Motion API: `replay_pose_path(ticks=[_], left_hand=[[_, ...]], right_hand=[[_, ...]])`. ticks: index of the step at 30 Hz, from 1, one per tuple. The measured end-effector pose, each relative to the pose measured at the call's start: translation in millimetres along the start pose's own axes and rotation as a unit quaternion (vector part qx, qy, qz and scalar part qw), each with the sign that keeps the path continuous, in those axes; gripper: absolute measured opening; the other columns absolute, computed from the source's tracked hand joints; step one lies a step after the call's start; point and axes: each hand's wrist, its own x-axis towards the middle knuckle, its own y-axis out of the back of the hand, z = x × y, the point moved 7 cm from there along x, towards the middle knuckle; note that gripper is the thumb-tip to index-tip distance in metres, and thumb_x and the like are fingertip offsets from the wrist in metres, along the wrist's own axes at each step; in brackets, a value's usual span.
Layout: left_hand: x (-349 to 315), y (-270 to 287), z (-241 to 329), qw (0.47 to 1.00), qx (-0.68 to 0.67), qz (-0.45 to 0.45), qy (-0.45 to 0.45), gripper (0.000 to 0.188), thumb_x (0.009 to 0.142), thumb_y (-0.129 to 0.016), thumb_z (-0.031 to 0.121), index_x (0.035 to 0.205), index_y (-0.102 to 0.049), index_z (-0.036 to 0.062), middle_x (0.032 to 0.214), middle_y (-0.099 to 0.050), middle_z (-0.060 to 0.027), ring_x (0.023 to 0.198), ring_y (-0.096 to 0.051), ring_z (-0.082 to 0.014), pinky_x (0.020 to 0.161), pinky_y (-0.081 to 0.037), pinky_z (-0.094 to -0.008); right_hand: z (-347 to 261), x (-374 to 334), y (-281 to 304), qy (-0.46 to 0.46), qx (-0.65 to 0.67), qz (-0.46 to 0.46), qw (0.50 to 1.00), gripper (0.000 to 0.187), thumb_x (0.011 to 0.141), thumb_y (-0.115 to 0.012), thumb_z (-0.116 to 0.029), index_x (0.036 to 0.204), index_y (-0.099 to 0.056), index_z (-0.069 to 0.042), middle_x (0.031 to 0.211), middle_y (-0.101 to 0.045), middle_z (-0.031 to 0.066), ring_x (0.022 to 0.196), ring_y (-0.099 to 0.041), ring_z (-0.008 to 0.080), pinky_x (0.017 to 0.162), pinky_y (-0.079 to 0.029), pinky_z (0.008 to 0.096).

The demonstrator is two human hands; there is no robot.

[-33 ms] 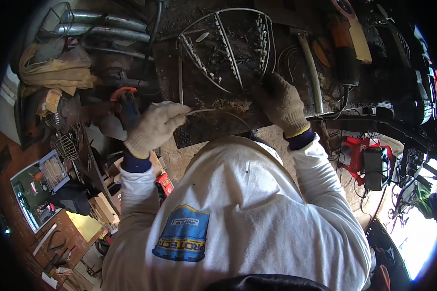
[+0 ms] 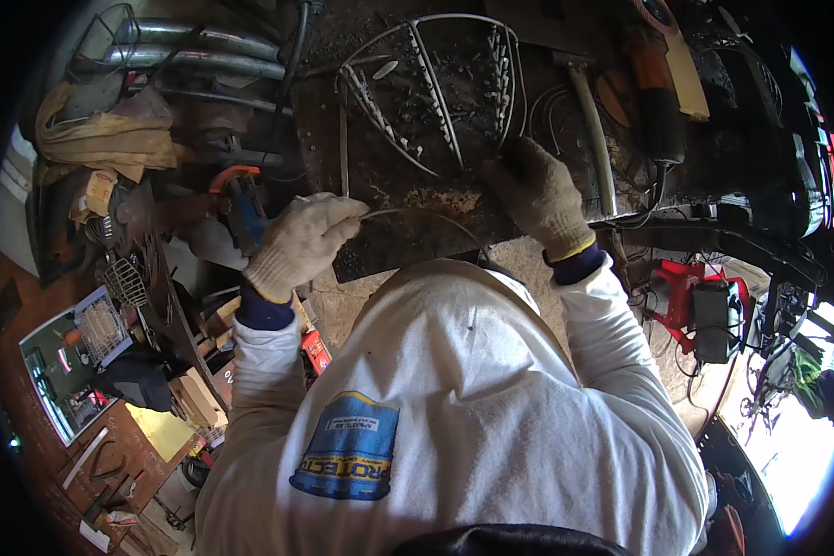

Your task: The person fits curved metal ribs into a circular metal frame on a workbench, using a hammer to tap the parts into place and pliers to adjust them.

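My left hand (image 2: 310,236), in a pale knitted glove, is closed on one end of a thin curved metal rod (image 2: 417,213). The rod arcs rightward over the near edge of the dark workbench (image 2: 380,259) and drops from sight by my shirt. Beyond it lies a fan-shaped wire frame (image 2: 423,74), its point toward me, with short pale pieces along its ribs. My right hand (image 2: 542,199), gloved too, is low over the bench just right of that point. Its fingers are in dark shadow, so whatever they may hold cannot be made out.
A hammer (image 2: 593,139) and an orange-and-black angle grinder (image 2: 656,93) lie at the right of the bench. Shiny metal tubes (image 2: 195,60) and a tan cloth (image 2: 107,134) are at the far left. A red-and-black machine (image 2: 700,310) stands lower right.
My left hand has shifted slightly to the right with the rod end. My right hand has moved very little.
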Motion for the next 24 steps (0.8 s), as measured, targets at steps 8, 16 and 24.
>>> replay_pose_path(ticks=[8,16,24], left_hand=[[3,-20,16,0.977,0.200,0.074,-0.012,0.016,0.092,-0.068,0.015,0.105,-0.073,0.0077,0.097,-0.071,-0.0147,0.091,-0.070,-0.0366,0.078,-0.057,-0.0441],[-4,-17,30,0.961,0.212,0.166,-0.062,0.016,0.091,-0.074,0.020,0.104,-0.073,0.0127,0.094,-0.071,-0.0097,0.085,-0.070,-0.0331,0.071,-0.058,-0.0412],[-11,-28,32,0.947,0.227,0.212,-0.085,0.015,0.090,-0.076,0.019,0.104,-0.075,0.0135,0.097,-0.072,-0.0101,0.087,-0.071,-0.0329,0.073,-0.058,-0.0406]], right_hand=[[-26,43,87,0.100,-0.148,0.223,0.958,0.035,0.090,-0.071,-0.034,0.118,-0.071,-0.013,0.123,-0.070,0.0165,0.105,-0.070,0.0390,0.087,-0.057,0.0464],[-22,156,93,0.135,-0.447,0.151,0.872,0.031,0.094,-0.064,-0.035,0.120,-0.073,-0.019,0.108,-0.073,0.0150,0.109,-0.069,0.0367,0.092,-0.056,0.0504],[-30,181,77,0.186,-0.399,0.145,0.886,0.024,0.089,-0.063,-0.030,0.095,-0.079,-0.012,0.089,-0.074,0.0197,0.092,-0.071,0.0396,0.081,-0.057,0.0493]])
